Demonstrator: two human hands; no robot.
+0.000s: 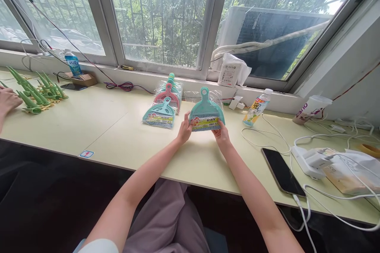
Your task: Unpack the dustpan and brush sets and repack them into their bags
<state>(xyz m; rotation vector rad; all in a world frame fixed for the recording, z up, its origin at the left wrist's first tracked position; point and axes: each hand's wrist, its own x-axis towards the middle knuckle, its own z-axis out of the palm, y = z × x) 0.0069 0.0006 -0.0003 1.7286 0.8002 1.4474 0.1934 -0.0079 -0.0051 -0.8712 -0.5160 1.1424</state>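
Between my two hands is a green mini dustpan and brush set in a clear plastic bag, tilted up with its yellow label facing me. My left hand grips its lower left corner. My right hand pinches the lower right corner, thumb on the front. Just left of it, a row of similar bagged sets stands on the table: a light green one in front, a pink one behind it, and several green ones farther back.
A drink bottle, a plastic cup, a phone and a white power strip with tangled cables lie to the right. Leftward are green spiky plastic parts, a blue bottle and another person's hand.
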